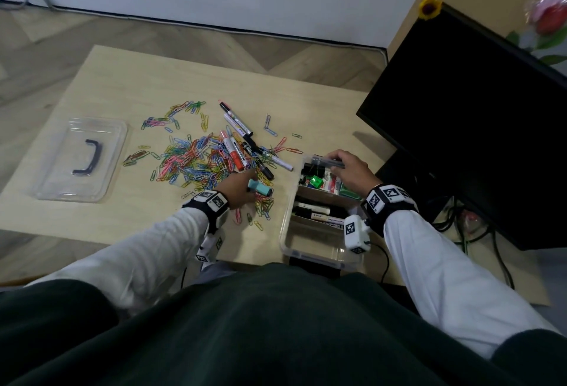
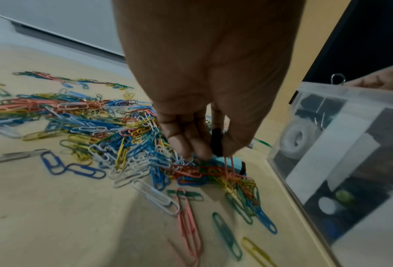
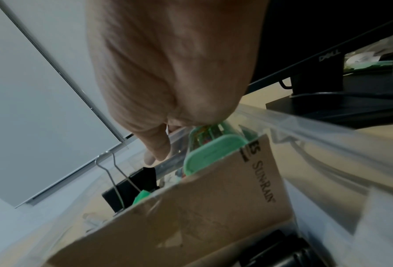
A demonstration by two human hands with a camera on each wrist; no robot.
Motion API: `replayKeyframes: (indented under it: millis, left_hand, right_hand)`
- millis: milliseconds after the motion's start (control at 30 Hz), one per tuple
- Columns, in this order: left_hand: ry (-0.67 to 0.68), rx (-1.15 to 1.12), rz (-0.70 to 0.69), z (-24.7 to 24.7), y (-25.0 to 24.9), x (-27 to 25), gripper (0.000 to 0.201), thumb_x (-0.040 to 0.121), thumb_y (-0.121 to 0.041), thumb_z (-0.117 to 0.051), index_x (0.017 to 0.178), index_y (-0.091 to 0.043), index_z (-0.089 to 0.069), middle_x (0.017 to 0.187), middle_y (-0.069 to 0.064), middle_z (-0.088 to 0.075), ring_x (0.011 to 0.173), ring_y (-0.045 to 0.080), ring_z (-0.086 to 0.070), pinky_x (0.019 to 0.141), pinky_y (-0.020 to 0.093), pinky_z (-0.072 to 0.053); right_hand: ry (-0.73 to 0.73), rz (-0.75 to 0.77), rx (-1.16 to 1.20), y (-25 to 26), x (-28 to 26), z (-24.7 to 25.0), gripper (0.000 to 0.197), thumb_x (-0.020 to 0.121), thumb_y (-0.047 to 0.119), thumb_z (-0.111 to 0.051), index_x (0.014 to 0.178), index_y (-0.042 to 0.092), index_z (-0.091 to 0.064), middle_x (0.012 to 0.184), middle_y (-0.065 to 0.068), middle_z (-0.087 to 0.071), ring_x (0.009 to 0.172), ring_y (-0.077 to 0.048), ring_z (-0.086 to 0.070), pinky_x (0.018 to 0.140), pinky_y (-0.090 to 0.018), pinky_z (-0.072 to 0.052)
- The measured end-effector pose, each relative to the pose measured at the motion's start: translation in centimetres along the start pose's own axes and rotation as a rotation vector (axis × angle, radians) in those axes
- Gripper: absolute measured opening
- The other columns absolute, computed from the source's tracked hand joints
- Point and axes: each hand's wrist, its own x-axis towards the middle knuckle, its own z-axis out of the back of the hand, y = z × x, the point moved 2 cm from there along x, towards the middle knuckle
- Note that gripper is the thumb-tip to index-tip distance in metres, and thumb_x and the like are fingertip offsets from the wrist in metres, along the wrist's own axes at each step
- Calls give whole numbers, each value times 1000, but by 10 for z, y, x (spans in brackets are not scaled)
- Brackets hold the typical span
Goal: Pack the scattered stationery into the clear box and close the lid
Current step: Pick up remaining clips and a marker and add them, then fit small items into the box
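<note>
Item: clear box [image 1: 319,255], lidless, at the bench's [image 1: 129,88] near right edge; a cardboard divider [image 3: 213,198] splits it, with black binder clips [image 3: 131,187] and green items in the far compartment, dark pens in the near one. Lid [image 1: 81,160], clear with dark handle, lies flat at bench left, well apart from the box. Coloured paper clips [image 1: 196,158] lie heaped mid-bench, several markers [image 1: 234,152] on top. Left hand [image 1: 237,187]: grip pinched on a small black piece just above a teal highlighter [image 1: 260,187] lying among clips beside the box. Right hand [image 1: 349,170]: over the far compartment, fingers curled around a slim clear-and-dark item, identity unclear.
</note>
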Motion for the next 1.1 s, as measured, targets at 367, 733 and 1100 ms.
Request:
replayKeyframes:
  millis: [367,733,1100]
  left_hand:
    - [30,-10,88,32,-8,5,15,89,-16,-65,99,-6,-60,102,12,-65,91,26,-61,81,36,-53]
    - [-338,-554,-82,69,-82,7,15,86,-19,-70,91,-12,-57,83,10,-65,73,21,-62,72,40,-56]
    - [-314,-507,-182,64,-133,19,18,83,-23,-73,86,-11,-59,77,8,-62,67,21,-59,64,35,-49]
  right_hand:
    - [73,58,-47,9,10,-6,28,98,12,-54,112,34,-62,118,4,-59,114,-23,-55,106,-51,-39]
    - [-17,129,210,30,13,-6,35,95,8,-58,120,31,-63,130,1,-61,127,-15,-53,108,-40,-44]
    - [-156,159,461,40,-12,-6,10,92,11,-67,97,19,-71,86,-3,-75,86,-15,-72,83,-34,-58]
